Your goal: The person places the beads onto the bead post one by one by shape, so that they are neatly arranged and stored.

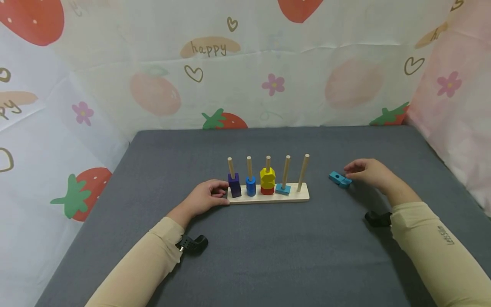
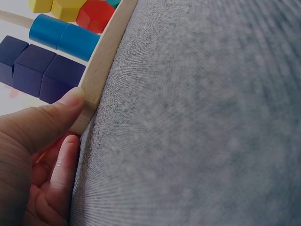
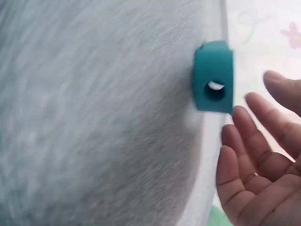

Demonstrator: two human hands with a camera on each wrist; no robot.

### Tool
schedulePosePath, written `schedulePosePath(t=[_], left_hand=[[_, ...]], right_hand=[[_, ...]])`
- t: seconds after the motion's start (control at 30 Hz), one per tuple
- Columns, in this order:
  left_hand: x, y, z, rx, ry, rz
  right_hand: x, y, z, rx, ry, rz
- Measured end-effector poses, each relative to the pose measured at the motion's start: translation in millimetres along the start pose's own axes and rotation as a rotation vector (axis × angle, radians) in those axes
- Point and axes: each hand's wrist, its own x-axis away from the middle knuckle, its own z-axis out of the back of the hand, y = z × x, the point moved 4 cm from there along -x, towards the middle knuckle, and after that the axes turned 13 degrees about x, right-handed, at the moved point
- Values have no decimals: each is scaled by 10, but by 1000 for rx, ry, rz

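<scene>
A wooden peg stand (image 1: 294, 198) with five upright pegs lies across the table. My left hand (image 1: 205, 196) grips its left end, the thumb (image 2: 66, 106) on the front edge and the fingers around the end. Purple blocks (image 1: 235, 186) fill the leftmost peg, beside blue cylinders (image 1: 251, 187). The middle peg carries yellow blocks (image 1: 267, 178) above a red block (image 1: 267, 191). One teal block (image 1: 283, 190) sits on the fourth peg; the fifth is bare. My right hand (image 1: 369, 174) hovers at loose teal blocks (image 1: 337, 178), its fingers apart and loosely bent in the right wrist view.
A grey cloth covers the table (image 1: 268, 247). White printed fabric (image 1: 245, 85) stands along the back, with more at both sides. Black straps (image 1: 193, 245) stick out from both wrists over the cloth.
</scene>
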Motion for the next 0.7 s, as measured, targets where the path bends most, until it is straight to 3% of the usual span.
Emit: schedulePosePath(t=[0.23, 0.7], left_hand=[[-4, 2, -1, 9, -3, 4], [9, 20, 1, -2, 0, -1]], right_hand=[[-25, 115, -81, 38, -86, -34], [-5, 84, -85, 99, -80, -24]])
